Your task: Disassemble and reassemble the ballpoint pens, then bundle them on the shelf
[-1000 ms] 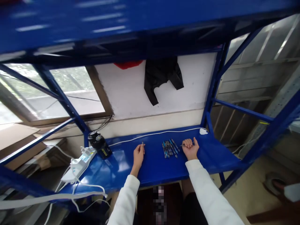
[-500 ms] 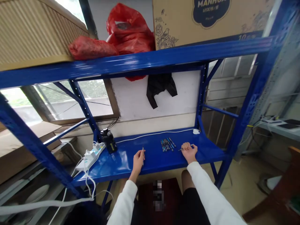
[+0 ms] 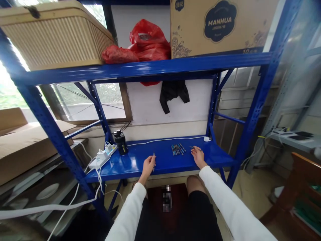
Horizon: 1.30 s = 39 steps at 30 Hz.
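Observation:
My left hand (image 3: 148, 164) is closed on a slim pen (image 3: 153, 166), held upright near the front edge of the blue shelf top (image 3: 140, 160). To its right my right hand (image 3: 198, 156) pinches another thin pen (image 3: 191, 147), whose dark end points left and away from me. Between the hands, farther back, several blue and dark pens (image 3: 177, 149) lie side by side in a loose row. Neither hand touches that row. The details of the held pens are too small to make out.
A black bottle (image 3: 121, 143) and a white power strip (image 3: 102, 158) with cables stand at the left end. A white cord (image 3: 160, 140) runs along the back to a white plug (image 3: 207, 139). Overhead, the upper shelf beam (image 3: 150, 68) carries a basket, red bags and a carton (image 3: 220, 30).
My right hand has turned and its fingers have loosened from a fist into a pinch, with the pen now angled away. My left hand keeps its hold. The head view has shifted.

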Each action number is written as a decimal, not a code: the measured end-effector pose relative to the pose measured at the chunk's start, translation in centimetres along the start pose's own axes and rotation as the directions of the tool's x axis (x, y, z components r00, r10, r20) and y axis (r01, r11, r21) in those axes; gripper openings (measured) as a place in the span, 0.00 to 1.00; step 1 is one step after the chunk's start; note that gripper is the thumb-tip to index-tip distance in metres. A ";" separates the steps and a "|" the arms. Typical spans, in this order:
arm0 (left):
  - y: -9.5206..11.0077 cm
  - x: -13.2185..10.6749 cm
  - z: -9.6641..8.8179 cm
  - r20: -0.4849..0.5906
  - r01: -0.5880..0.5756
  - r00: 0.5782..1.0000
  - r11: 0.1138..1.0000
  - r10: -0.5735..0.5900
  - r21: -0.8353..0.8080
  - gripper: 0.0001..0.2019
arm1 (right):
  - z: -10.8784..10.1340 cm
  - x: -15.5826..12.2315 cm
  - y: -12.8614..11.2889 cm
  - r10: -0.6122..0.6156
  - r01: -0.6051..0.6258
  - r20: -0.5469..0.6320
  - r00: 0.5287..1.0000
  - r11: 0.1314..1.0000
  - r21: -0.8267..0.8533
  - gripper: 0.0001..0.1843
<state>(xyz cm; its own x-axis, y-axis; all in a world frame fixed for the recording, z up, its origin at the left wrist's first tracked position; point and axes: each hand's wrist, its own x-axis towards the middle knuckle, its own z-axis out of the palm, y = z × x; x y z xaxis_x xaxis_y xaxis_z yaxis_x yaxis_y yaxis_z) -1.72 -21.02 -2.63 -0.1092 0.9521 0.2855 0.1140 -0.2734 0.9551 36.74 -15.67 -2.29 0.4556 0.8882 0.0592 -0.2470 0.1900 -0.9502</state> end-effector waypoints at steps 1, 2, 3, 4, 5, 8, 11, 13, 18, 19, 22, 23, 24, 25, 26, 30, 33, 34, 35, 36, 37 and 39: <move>0.2 -0.4 -0.1 0.001 0.002 1.000 1.000 -0.002 -0.002 0.38 | -0.2 0.1 0.0 -0.022 0.023 0.018 1.000 0.995 -0.098 0.19; 0.4 -0.8 -0.1 0.002 0.004 1.000 1.000 -0.004 -0.006 0.38 | -0.3 0.1 -0.1 -0.038 0.046 0.044 0.998 0.979 -0.196 0.19; 0.7 -1.2 -0.2 0.002 0.006 1.000 1.000 -0.006 -0.013 0.37 | -0.5 0.0 -0.3 -0.049 0.069 0.075 0.996 0.954 -0.291 0.19; 1.0 -1.6 -0.2 0.002 0.009 1.000 1.000 -0.009 -0.021 0.37 | -0.6 -0.1 -0.5 -0.057 0.093 0.107 0.993 0.921 -0.378 0.19; 1.3 -2.0 -0.3 0.001 0.011 1.000 0.999 -0.011 -0.032 0.38 | -0.7 -0.2 -0.7 -0.062 0.119 0.139 0.988 0.883 -0.455 0.19; 2.0 -3.0 -0.2 -0.014 0.014 1.000 0.997 -0.015 -0.072 0.38 | -0.5 -1.0 -0.9 -0.070 0.198 0.223 0.972 0.756 -0.624 0.23; 2.5 -3.6 0.0 -0.030 0.018 0.999 0.994 -0.021 -0.111 0.37 | 0.2 -2.0 -0.8 -0.071 0.252 0.274 0.959 0.656 -0.712 0.22; 2.7 -3.8 0.2 -0.036 0.022 0.999 0.990 -0.027 -0.139 0.36 | 0.4 -2.5 -0.9 -0.072 0.269 0.289 0.955 0.623 -0.735 0.21; 2.9 -4.4 0.4 -0.056 0.038 0.997 0.975 -0.051 -0.218 0.36 | 0.7 -4.1 -2.4 -0.112 0.284 0.282 0.953 0.652 -0.703 0.31; 3.0 -4.6 0.5 -0.058 0.044 0.996 0.970 -0.060 -0.237 0.36 | 1.0 -4.7 -2.8 -0.135 0.288 0.269 0.954 0.672 -0.683 0.33; 3.7 -5.6 1.2 -0.046 0.078 0.994 0.953 -0.096 -0.294 0.38 | 2.8 -7.6 -3.4 -0.187 0.305 0.254 0.949 0.753 -0.584 0.37; 4.2 -6.1 1.5 -0.034 0.090 0.994 0.944 -0.106 -0.317 0.38 | 3.6 -9.0 -3.4 -0.184 0.308 0.272 0.944 0.783 -0.540 0.39; 4.8 -6.6 2.0 -0.024 0.094 0.994 0.933 -0.108 -0.347 0.38 | 4.6 -10.6 -3.4 -0.166 0.304 0.305 0.938 0.815 -0.493 0.42; 5.6 -7.2 2.4 -0.014 0.091 0.994 0.905 -0.106 -0.415 0.37 | 5.5 -12.4 -3.4 -0.134 0.290 0.350 0.927 0.847 -0.445 0.45; 6.5 -7.7 2.9 -0.010 0.070 0.996 0.881 -0.084 -0.468 0.35 | 6.5 -14.2 -3.6 -0.097 0.270 0.402 0.910 0.876 -0.400 0.47; 10.9 -9.2 4.2 0.013 -0.029 0.999 0.837 0.043 -0.546 0.29 | 10.1 -20.3 -6.5 0.043 0.092 0.740 0.671 0.986 -0.141 0.41; 14.7 -9.5 4.1 -0.042 -0.096 0.995 0.816 0.088 -0.570 0.25 | 11.7 -22.8 -10.5 0.018 0.014 0.798 0.603 0.999 -0.033 0.35; 16.0 -9.7 4.0 -0.066 -0.126 0.992 0.807 0.108 -0.576 0.24 | 11.9 -23.5 -11.9 0.008 -0.003 0.793 0.609 1.000 -0.008 0.34; 17.2 -10.0 3.7 -0.062 -0.138 0.990 0.801 0.125 -0.582 0.23 | 11.9 -24.3 -13.1 -0.001 -0.013 0.801 0.599 1.000 0.010 0.33; 18.5 -10.5 3.5 -0.070 -0.157 0.987 0.798 0.144 -0.582 0.22 | 11.9 -25.1 -14.1 -0.016 -0.019 0.810 0.586 0.999 0.034 0.32; 19.6 -11.1 3.2 -0.080 -0.186 0.982 0.794 0.172 -0.579 0.21 | 11.7 -26.0 -15.0 -0.038 -0.034 0.819 0.573 0.997 0.070 0.30; 21.3 -12.9 2.4 -0.058 -0.214 0.973 0.781 0.223 -0.587 0.22 | 11.0 -28.2 -16.3 -0.074 -0.116 0.830 0.553 0.979 0.165 0.28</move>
<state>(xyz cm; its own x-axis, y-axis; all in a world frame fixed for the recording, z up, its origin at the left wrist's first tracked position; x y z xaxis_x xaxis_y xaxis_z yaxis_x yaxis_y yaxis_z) 4.51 -38.76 13.82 -0.1378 0.8578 0.4952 -0.4671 -0.4972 0.7312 18.50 -39.18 14.87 -0.4391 0.8245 0.3570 -0.4358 0.1520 -0.8871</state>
